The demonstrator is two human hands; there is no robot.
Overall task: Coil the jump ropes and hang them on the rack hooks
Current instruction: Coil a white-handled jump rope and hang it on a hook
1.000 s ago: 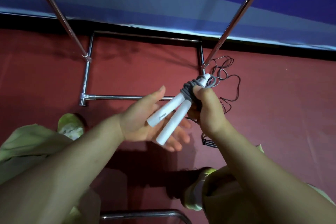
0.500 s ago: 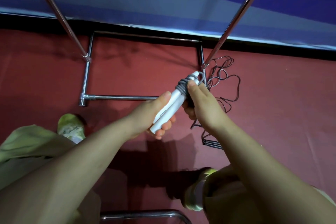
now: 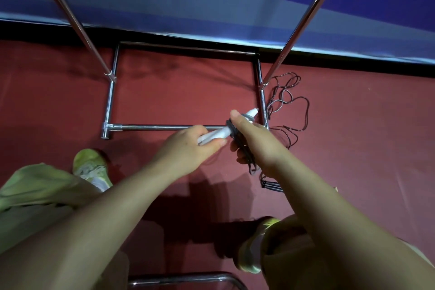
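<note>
Both hands held the white-handled jump rope (image 3: 221, 133) just in front of the chrome rack base (image 3: 162, 127), near its right corner. The left hand (image 3: 188, 146) was curled round the two white handles, while the right hand (image 3: 255, 142) gripped the grey cord wound about them, thumb pressed on top. A second, dark jump rope (image 3: 290, 101) lay loose on the red floor (image 3: 364, 136), just right of the rack base.

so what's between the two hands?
Head view: the white handles bridge the two, gripped by the left hand at one end, with grey cord wrapped round them at the right hand.
</note>
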